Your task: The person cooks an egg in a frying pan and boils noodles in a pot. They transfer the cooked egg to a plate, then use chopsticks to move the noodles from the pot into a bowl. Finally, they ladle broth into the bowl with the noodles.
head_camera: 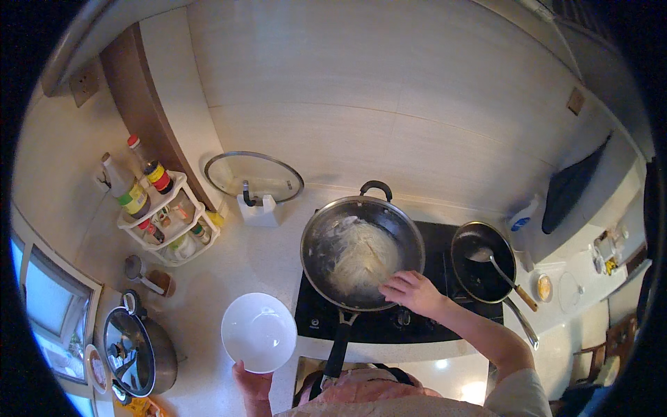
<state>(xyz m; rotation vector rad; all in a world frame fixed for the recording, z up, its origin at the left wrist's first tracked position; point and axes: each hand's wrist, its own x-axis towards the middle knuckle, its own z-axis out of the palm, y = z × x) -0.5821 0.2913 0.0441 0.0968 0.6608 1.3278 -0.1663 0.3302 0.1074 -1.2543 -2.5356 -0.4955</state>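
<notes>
My left hand (254, 383) grips the lower edge of a white bowl (259, 331), which shows no food inside. The bowl is held left of the cooktop, tilted so that its inside faces up. My right hand (409, 292) is over the lower right rim of a dark wok (411, 245), fingers bent towards the inside. Pale thin noodles (363, 255) lie in a heap in the wok, close to my right fingertips. Whether those fingers touch or pinch anything is hidden. The wok stands on a black cooktop (318, 307), with its long handle (340, 349) pointing at me.
Right of the wok is a smaller pan (482, 279) with a ladle (503, 273) in it. A glass lid (254, 177) leans in a white stand (258, 211). Bottles stand on a white rack (172, 232) at the left. A lidded pot (161, 354) is at the lower left.
</notes>
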